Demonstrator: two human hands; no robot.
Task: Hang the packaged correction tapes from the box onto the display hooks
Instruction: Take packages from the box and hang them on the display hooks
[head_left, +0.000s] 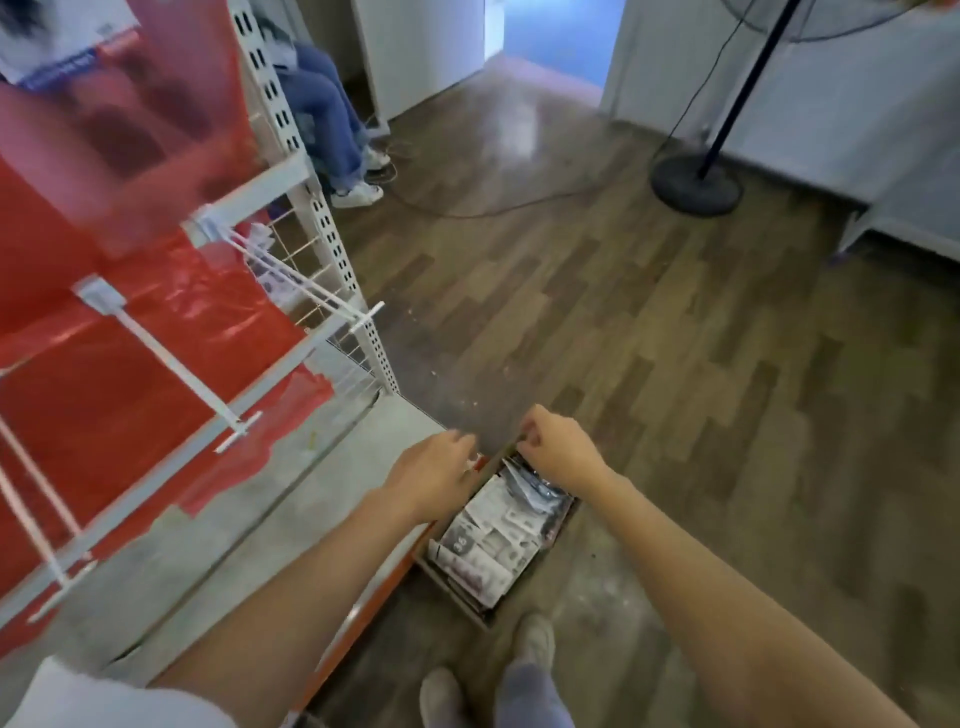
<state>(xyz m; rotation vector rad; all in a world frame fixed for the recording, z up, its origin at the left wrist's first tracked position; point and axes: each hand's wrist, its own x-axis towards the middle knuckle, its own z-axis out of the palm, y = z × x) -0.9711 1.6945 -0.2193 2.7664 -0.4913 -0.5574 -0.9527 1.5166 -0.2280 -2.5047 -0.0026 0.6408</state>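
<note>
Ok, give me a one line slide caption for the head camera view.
Both hands, left and right, reach into the floor box of packaged correction tapes beside empty display hooks.

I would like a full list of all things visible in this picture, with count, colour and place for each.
box: one, brown, on the floor by the rack's base, open.
packaged correction tapes: many, mostly white and grey, inside the box.
display hooks: several, white, on the rack at left, bare.
red backing: one, behind the hooks.
standing fan: one, dark base, far right floor.
cable: one, dark, across the wooden floor.
seated person: one, blue trousers, white shoes, behind the rack.
feet: two, pale shoes, bottom.
left hand: over the box's far end.
right hand: fingers curled at the box's far end; grip unclear.
</note>
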